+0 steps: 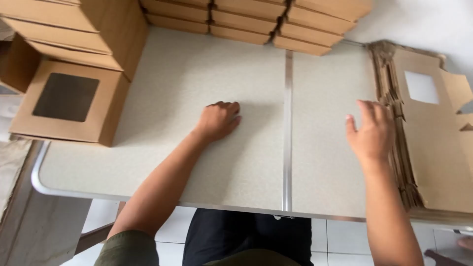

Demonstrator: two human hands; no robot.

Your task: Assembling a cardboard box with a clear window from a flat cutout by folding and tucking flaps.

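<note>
My left hand [219, 119] rests on the speckled grey table [182, 88] near its middle, fingers loosely curled under, with nothing in it. My right hand [372, 133] hovers with fingers apart at the left edge of a stack of flat unfolded cardboard box blanks [433, 133] on the table's right side; its fingertips touch or nearly touch the stack's edge. The top blank has a square window cut-out [422, 87].
A folded brown box with a dark window [66, 101] stands at the left, under more stacked boxes [74, 29]. Rows of closed boxes [256, 22] line the far edge. A metal seam [287, 138] splits the table. Tiled floor lies below.
</note>
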